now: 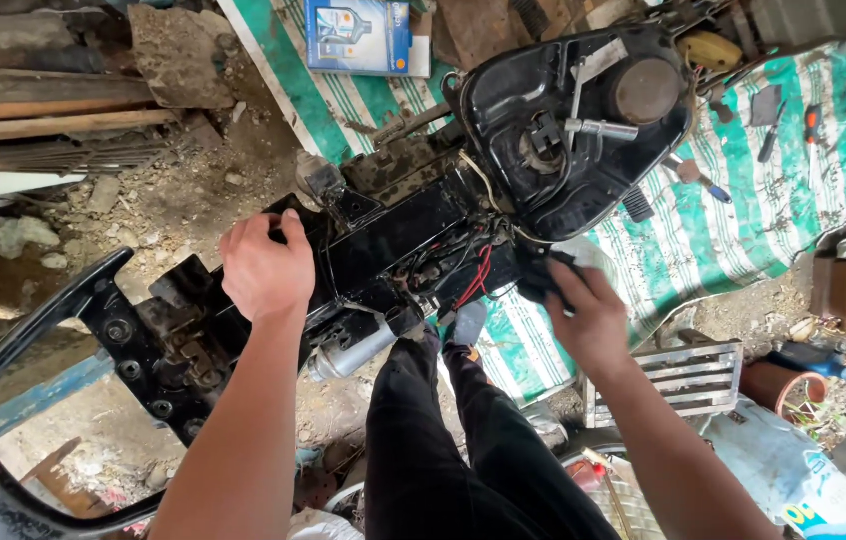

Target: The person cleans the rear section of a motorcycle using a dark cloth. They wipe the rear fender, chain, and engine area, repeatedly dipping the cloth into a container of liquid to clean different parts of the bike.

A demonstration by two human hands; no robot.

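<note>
On motorcycle frame (pixel 393 240), hands (pixel 265 268) gripping

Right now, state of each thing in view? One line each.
Left hand: fingers curled over the black frame, gripping.
Right hand: closed on a dark part at the frame's side.
Black frame: stripped, seat off, wiring exposed.
Red wires: loose, hanging out.
Black tank: on the frame, cap area open, a socket tool lying on it.
Striped mat: spread flat, tools scattered on it.
Blue box: lying flat, closed.
</note>
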